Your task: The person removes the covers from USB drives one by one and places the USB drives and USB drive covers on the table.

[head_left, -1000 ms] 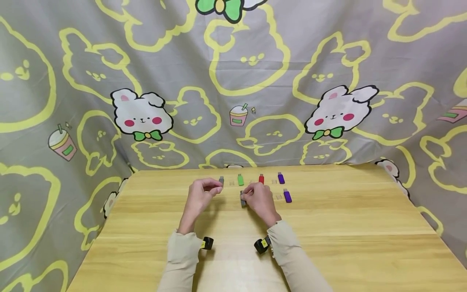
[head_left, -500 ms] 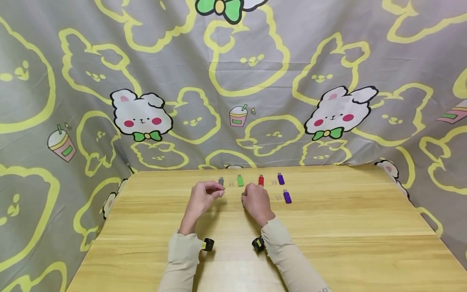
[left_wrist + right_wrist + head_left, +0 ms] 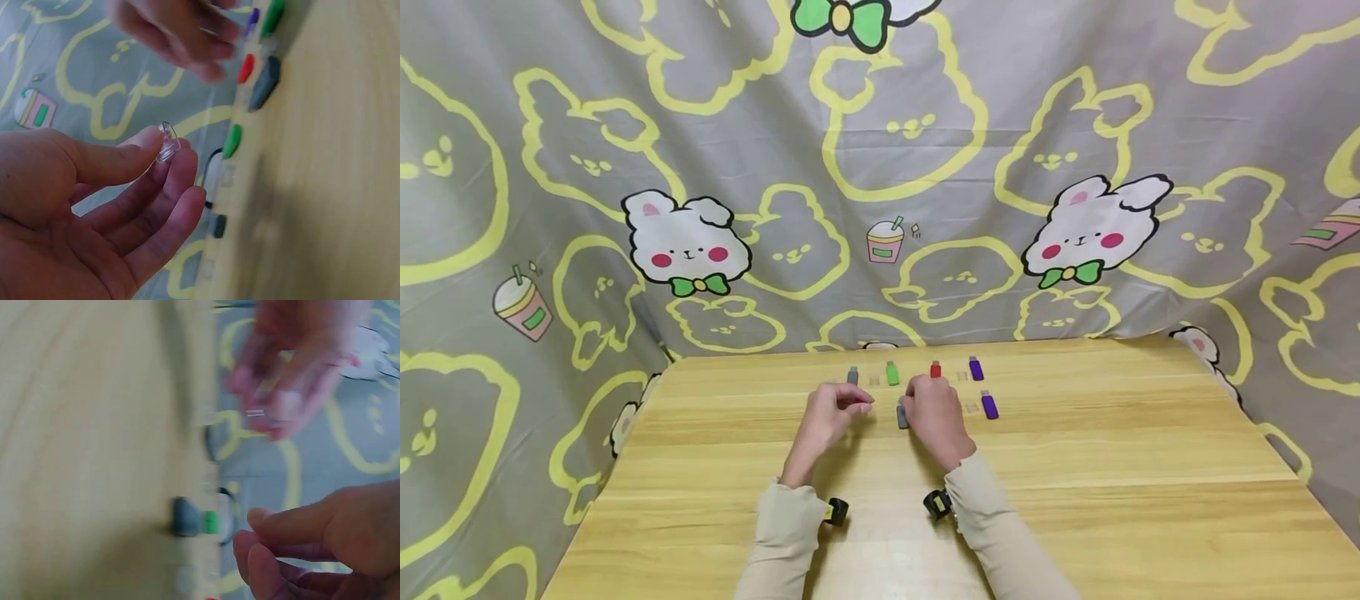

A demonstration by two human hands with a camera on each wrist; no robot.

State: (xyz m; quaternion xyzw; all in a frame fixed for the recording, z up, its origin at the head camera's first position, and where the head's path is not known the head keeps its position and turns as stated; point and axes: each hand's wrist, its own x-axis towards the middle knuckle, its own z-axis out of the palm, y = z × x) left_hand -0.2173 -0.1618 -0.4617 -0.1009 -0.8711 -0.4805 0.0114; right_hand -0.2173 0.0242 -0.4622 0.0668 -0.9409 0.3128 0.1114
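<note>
My left hand (image 3: 827, 414) pinches a small clear cap (image 3: 169, 145) between thumb and fingertips, as the left wrist view shows. Just to its right, my right hand (image 3: 934, 414) hovers low beside a grey USB stick (image 3: 902, 417) lying on the table. In the right wrist view, that hand's fingers (image 3: 265, 569) are loosely bent with nothing visible between them. In the left wrist view, a green USB stick (image 3: 272, 17) and a clear cap lie past the grey stick (image 3: 265, 84); the right hand hides both from the head camera.
Along the back of the wooden table (image 3: 1112, 467) lie grey (image 3: 852, 376), green (image 3: 892, 373), red (image 3: 936, 369) and purple (image 3: 976, 368) USB sticks, with clear caps (image 3: 962, 377) between. Another purple stick (image 3: 989, 406) lies nearer. A patterned curtain (image 3: 925, 167) hangs behind.
My right hand was at the grey stick and now sits slightly apart from it; the stick has shifted slightly nearer me. My left hand, with the cap, has moved a little rightward and nearer.
</note>
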